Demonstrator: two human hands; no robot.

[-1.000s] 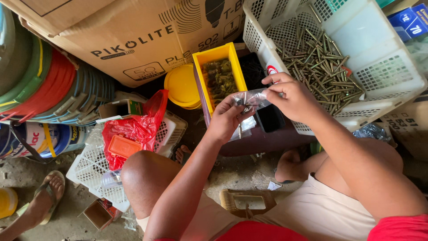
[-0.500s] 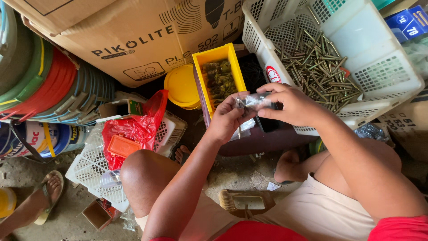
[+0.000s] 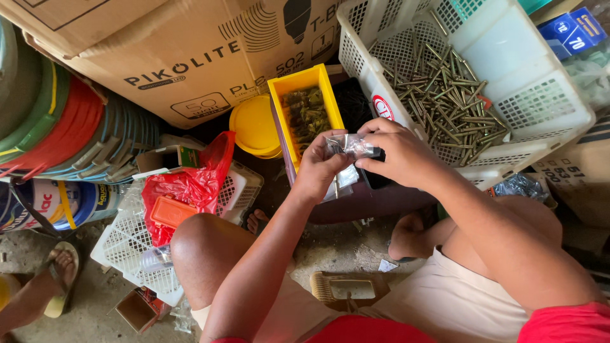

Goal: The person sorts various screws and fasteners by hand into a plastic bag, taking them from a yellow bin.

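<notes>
Hands (image 3: 362, 162) around crinkled, seemingly plastic packet (image 3: 351, 146)

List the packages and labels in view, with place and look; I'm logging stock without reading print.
Cardboard box: top left, large, brown, black print.
Blue carton: top right corner, small, white patches.
Round sticker: white basket wall, red and white.
Clear packet: small, between left hand and right hand.

1. A rough, dusty concrete floor (image 3: 337, 251) carries everything here.
2. A white mesh basket (image 3: 136, 254) rests on it at the left, holding a red plastic bag (image 3: 190, 187).
3. A small open cardboard box (image 3: 136, 309) lies just beside that basket.
4. A scrap of paper (image 3: 386, 265) lies near the middle.
5. Another person's sandalled foot (image 3: 61, 276) stands at the far left.
</notes>
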